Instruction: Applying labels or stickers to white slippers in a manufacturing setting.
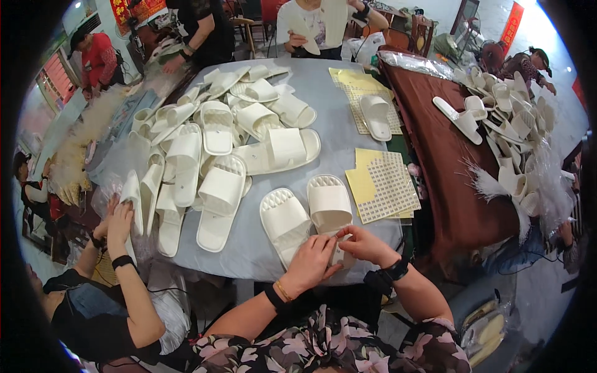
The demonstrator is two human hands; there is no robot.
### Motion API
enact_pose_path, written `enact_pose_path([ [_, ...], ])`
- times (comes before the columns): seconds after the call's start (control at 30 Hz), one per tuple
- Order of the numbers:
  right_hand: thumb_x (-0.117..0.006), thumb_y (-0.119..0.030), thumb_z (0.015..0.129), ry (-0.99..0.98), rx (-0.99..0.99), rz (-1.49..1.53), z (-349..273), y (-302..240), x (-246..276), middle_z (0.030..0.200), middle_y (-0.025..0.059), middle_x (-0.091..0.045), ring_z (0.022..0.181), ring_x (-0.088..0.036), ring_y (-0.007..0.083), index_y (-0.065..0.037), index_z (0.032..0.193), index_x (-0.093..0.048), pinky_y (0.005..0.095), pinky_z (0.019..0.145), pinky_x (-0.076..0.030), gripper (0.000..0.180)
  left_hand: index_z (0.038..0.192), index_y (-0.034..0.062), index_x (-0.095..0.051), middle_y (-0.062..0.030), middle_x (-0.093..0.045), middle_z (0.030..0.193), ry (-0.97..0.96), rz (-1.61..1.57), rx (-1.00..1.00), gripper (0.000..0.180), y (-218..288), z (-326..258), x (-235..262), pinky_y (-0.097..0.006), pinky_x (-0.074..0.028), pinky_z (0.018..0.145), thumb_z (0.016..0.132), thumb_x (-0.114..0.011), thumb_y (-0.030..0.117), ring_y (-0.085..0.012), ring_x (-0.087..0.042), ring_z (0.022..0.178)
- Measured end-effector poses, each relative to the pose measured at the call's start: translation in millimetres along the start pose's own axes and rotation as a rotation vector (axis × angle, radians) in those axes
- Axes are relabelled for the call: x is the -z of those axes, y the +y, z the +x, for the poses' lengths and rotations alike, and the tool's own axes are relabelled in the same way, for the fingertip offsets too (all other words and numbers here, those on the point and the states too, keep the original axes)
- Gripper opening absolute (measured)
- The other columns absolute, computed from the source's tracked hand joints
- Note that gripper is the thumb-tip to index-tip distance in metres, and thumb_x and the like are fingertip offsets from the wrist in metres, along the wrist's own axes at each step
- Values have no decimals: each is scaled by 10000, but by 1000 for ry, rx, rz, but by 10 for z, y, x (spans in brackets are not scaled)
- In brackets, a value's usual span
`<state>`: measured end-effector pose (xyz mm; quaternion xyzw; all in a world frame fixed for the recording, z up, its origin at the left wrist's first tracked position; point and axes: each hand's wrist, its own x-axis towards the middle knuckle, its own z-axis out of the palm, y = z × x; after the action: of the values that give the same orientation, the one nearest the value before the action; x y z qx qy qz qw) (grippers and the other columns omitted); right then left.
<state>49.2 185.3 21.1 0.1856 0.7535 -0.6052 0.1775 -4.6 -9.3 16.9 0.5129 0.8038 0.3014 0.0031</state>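
Observation:
Two white slippers with quilted insoles lie side by side before me, toes pointing away: a left one (283, 214) and a right one (329, 198). My left hand (309, 264) rests over their heel ends, fingers stretched out and thumb apart. Close beside it, my right hand (368, 246) is closed in a pinch above the right slipper's heel. Whatever lies between its thumb and finger is too small to make out. Just beyond my right hand lies a yellow backing sheet (385, 184) with rows of small printed stickers.
A heap of white slippers (217, 127) fills the table's left half. Another sticker sheet (349, 79) lies farther back, with a single slipper (375, 118) on it. A brown-covered table (448, 186) with more slippers stands right. A person's hands (118, 217) touch slippers at left.

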Motion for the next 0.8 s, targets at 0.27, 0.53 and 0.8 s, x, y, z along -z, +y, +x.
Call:
enact_pose_path([
  [0.27,-641,-209,873,-2,-48,117,-16,18,-19,727,27,-583,569,-506,86,-31,1173,-543,247,486,-389,363,1233,-10,-527,-148,-526,1146,-28,46,1,640,9,17,-2,-393,-447,926,745,-761,329,-321,-516,1074],
  [0.53,-617,-149,895,54,13,404,-179,135,43,688,-23,-522,536,-441,50,-45,1244,-481,219,464,-321,389,1213,-2,-535,-142,-534,1130,-21,50,-3,641,-1,45,5,-414,-441,920,726,-774,339,-320,-517,1039],
  [0.8,-597,-122,914,95,44,442,-250,192,56,699,-39,-506,545,-431,37,-52,1244,-488,203,465,-316,355,1198,5,-540,-125,-515,1026,-28,152,-37,686,-2,151,21,-389,-441,883,704,-776,418,-298,-511,965],
])
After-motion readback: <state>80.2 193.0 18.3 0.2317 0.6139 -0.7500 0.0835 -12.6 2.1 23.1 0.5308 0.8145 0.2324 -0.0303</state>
